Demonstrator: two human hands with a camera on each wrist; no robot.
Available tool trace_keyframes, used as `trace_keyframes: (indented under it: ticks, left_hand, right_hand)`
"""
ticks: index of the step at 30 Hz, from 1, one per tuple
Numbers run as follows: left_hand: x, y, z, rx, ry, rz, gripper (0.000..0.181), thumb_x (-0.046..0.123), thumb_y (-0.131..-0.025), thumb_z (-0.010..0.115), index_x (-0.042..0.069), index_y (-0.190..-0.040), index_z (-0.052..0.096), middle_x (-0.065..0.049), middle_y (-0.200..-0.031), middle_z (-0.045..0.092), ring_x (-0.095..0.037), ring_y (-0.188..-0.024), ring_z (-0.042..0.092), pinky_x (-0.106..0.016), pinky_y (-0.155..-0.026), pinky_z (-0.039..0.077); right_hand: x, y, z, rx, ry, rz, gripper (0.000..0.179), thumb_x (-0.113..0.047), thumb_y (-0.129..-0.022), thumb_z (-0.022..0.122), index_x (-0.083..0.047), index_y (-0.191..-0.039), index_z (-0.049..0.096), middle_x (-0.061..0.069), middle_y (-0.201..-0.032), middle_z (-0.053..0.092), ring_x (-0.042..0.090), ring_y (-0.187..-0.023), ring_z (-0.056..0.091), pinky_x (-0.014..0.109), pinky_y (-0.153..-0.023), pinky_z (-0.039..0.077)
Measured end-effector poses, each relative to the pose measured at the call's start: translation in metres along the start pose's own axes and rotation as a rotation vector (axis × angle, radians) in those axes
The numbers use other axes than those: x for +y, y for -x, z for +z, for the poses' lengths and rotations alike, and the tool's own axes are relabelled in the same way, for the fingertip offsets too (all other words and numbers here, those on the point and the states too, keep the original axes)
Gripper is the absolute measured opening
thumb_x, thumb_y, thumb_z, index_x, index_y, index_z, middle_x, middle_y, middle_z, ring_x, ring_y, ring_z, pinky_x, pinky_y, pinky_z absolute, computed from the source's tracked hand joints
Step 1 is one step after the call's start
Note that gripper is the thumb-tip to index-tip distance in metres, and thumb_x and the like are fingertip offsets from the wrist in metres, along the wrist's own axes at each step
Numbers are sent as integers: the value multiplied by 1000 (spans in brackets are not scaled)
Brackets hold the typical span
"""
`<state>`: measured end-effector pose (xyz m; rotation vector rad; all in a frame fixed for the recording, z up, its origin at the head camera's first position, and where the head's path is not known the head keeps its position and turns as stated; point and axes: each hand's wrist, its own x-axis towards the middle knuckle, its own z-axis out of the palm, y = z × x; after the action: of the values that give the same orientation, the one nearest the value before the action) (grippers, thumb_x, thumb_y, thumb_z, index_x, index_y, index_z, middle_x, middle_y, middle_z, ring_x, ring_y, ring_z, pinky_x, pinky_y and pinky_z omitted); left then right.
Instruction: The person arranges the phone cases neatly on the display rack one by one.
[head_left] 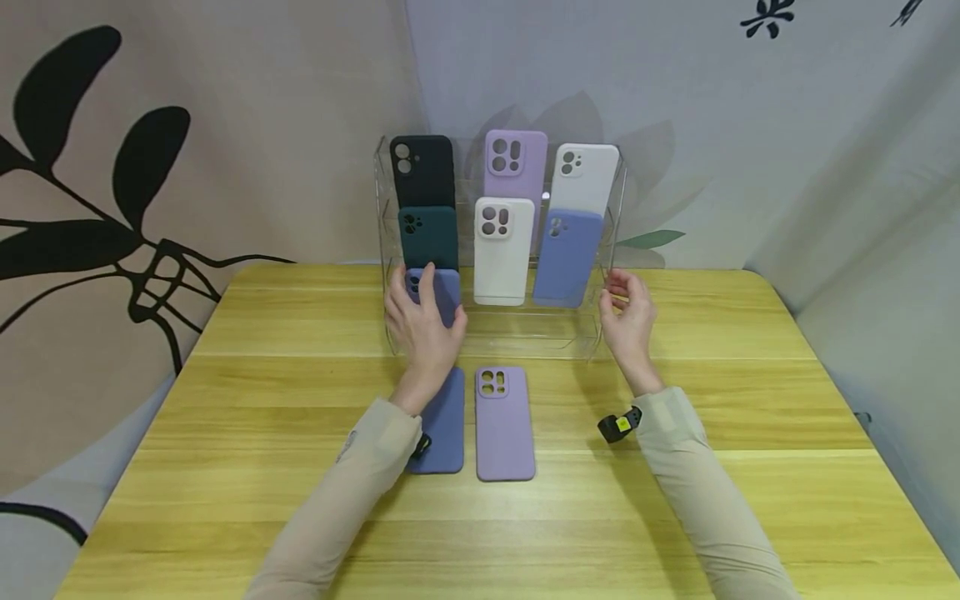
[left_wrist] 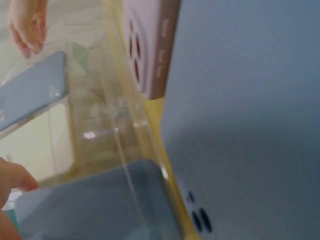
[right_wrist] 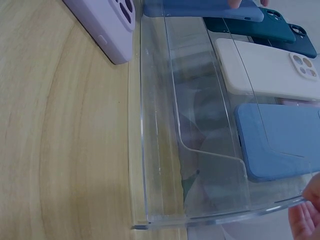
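Note:
My left hand [head_left: 423, 333] grips a blue phone case [head_left: 448, 287] by its sides, at the left of the lowest tier of a clear acrylic display stand [head_left: 517, 343]. In the right wrist view that case lies against the tier above its front lip. My right hand [head_left: 630, 321] pinches the right side edge of the stand between thumb and fingers. Upright behind the held case are a dark green phone case [head_left: 429, 237] and a black phone case [head_left: 422, 171]. A white phone case [head_left: 504, 254] and a periwinkle phone case [head_left: 567, 258] lean in the middle tier.
At the top tier lean a lilac phone case [head_left: 528, 154] and another white phone case [head_left: 588, 179]. Before the stand, a blue phone case [head_left: 448, 425] and a lilac phone case [head_left: 506, 433] lie on the wooden table [head_left: 750, 500]. A patterned curtain [head_left: 300, 125] hangs behind.

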<state>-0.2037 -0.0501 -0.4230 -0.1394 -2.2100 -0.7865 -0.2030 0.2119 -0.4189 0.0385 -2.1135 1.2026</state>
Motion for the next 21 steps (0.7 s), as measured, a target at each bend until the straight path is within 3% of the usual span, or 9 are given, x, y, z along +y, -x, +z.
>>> trace_keyframes:
  ticks: [7,14,17,21]
  left_hand:
    - [5,1,-19,-75,38,2,71,14,-74,75,4,-135,40,-22,-142,23,-40,-126,28,-57,-87,32]
    - [6,5,-37,-121,83,-42,77,15,-72,78,3,-136,37,-24,-143,22,-41,-125,28,-56,-85,31]
    - [5,8,-45,-151,82,-49,79,16,-71,78,1,-137,36,-24,-141,23,-41,-125,28,-55,-84,31]
    - [4,13,-50,-185,59,-38,80,18,-71,80,1,-136,37,-25,-139,26,-40,-122,30,-54,-79,33]
  right_hand:
    - [1,-1,1,2,-4,8,23,8,-85,58,11,-108,58,24,-101,61,33,-90,61,5,-70,41]
    - [0,0,1,4,0,7,23,7,-85,57,11,-107,58,24,-100,61,33,-89,61,5,-70,41]
    - [-1,0,0,2,12,10,23,7,-86,57,10,-108,58,24,-100,61,34,-89,61,13,-72,47]
    - [-2,1,1,-7,14,15,23,6,-87,57,10,-109,58,24,-101,61,34,-90,61,35,-75,53]
